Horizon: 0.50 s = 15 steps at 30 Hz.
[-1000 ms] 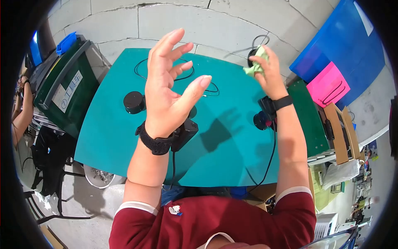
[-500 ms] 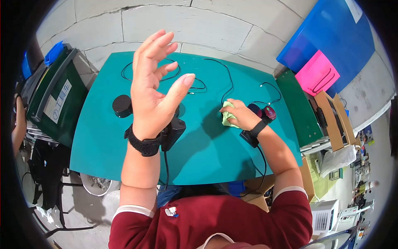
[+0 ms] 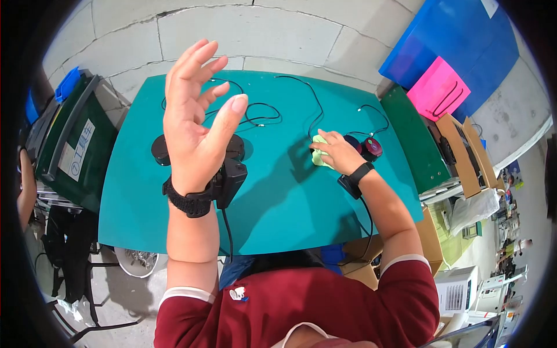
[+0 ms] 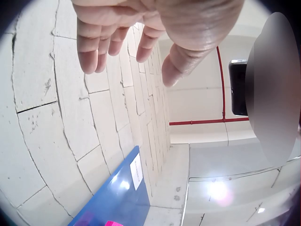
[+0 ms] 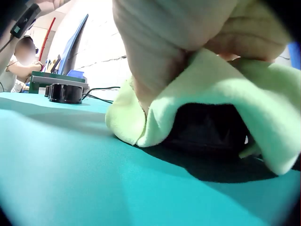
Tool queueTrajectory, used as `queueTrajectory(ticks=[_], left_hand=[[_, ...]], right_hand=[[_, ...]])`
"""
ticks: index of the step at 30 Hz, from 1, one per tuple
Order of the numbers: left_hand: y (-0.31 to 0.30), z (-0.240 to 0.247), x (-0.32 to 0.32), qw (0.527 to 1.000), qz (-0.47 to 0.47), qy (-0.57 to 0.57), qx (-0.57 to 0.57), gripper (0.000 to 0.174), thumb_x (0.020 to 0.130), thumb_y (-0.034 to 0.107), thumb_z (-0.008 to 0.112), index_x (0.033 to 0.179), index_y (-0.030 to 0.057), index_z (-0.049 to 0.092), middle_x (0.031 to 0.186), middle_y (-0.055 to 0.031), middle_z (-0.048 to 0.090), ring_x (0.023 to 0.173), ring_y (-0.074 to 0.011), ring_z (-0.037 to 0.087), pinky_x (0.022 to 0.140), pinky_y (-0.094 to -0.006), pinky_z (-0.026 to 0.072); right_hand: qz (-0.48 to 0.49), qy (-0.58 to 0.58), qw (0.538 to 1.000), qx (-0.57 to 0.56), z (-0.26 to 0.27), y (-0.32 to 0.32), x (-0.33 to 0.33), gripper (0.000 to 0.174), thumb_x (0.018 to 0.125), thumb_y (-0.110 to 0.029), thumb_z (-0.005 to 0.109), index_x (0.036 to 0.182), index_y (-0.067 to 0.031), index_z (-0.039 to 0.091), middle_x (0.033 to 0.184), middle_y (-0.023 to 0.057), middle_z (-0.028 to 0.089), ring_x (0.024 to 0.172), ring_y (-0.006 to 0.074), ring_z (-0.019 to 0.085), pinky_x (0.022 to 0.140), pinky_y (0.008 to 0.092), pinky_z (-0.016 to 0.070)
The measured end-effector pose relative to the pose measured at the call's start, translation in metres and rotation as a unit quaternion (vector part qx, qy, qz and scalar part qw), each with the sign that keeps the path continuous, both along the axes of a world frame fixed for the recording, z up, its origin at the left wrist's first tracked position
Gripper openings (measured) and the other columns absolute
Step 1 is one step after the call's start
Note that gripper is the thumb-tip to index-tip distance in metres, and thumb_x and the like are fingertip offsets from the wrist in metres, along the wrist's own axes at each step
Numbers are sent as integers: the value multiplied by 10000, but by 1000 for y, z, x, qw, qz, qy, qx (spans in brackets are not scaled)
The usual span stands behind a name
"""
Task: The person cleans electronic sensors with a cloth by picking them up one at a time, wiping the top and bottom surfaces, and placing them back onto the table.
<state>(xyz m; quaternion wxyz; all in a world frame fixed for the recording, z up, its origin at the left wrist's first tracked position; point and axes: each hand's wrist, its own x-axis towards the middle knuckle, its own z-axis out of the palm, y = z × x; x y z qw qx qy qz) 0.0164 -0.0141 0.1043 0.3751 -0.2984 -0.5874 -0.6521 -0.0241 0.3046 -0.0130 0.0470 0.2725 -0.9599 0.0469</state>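
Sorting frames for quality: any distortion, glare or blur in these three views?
Head view: heavy fisheye, black vignette, table edges bowed, soft shadow beside the right hand. Left wrist view: ceiling-light glare lower right, smeared grey oval at right. Right wrist view: green cloth gripped by the right hand fills the frame, near table blurred, background washed out upper left.

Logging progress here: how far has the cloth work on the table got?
Nothing looks finished. In hand: the right hand grips the cloth over a dark item on the table; the left hand is raised, open. Left: the black puck and maroon puck lie untouched.
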Motion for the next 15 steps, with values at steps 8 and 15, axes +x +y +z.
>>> queueTrajectory(ticks=[8,15], left_hand=[[-9,3,3,999,24,16,-18,488,805,55,565,1249,-26,379,1309,-152,395,1145,-294,471,859,-339,447],[-46,12,11,983,47,100,150,425,834,46,524,1227,-38,384,1253,-184,427,1083,-321,504,818,-350,468]], right_hand=[[-40,1,981,-189,15,8,4,333,844,-144,436,1138,-27,541,1071,134,595,1001,287,551,859,368,433],[-76,-205,536,-816,38,2,-3,452,962,-348,278,1290,-46,348,1273,107,431,1111,260,478,930,408,411]])
